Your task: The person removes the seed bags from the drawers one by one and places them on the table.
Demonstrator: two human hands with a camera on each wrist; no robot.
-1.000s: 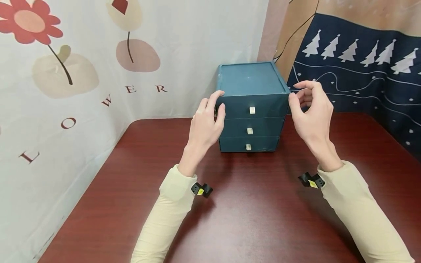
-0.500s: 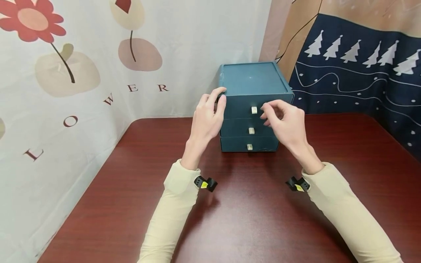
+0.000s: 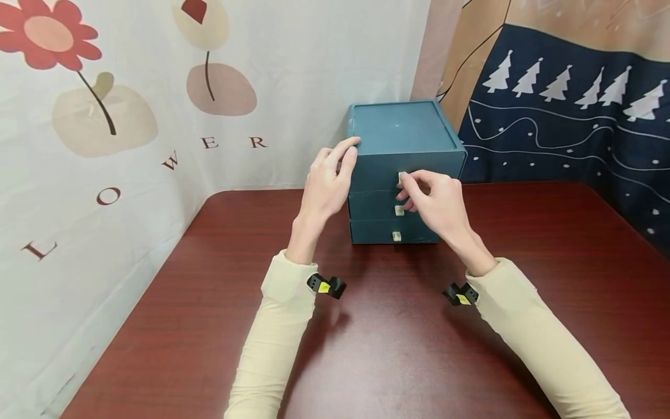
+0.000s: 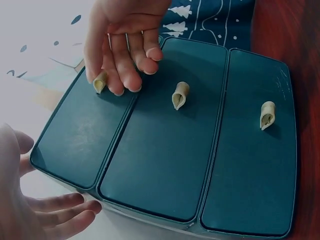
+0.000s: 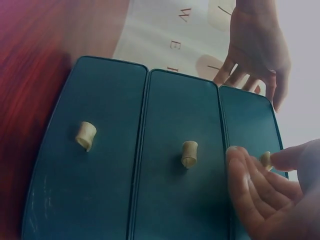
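Observation:
A blue three-drawer cabinet (image 3: 400, 129) stands on the table, each drawer front bearing a small cream loop pull. My left hand (image 3: 325, 183) rests against the cabinet's upper left edge, its fingers fairly straight. At the top drawer, my right hand (image 3: 439, 201) pinches the drawer pull (image 4: 100, 81) between thumb and fingers; the fingers partly cover it. Below it are the middle pull (image 3: 399, 210) and the bottom pull (image 3: 396, 236), both untouched. All the drawers sit flush in the cabinet.
The dark red wooden table (image 3: 387, 337) spreads in front of the cabinet. Behind and to the left hangs a white flower-print curtain (image 3: 314, 70). A navy cloth with white trees (image 3: 549, 128) hangs at the right, with a thin black cable (image 3: 473, 55) beside it.
My right hand has moved left from the cabinet's upper right corner to the top drawer's pull and taken hold of it. The left hand has stayed at the left edge.

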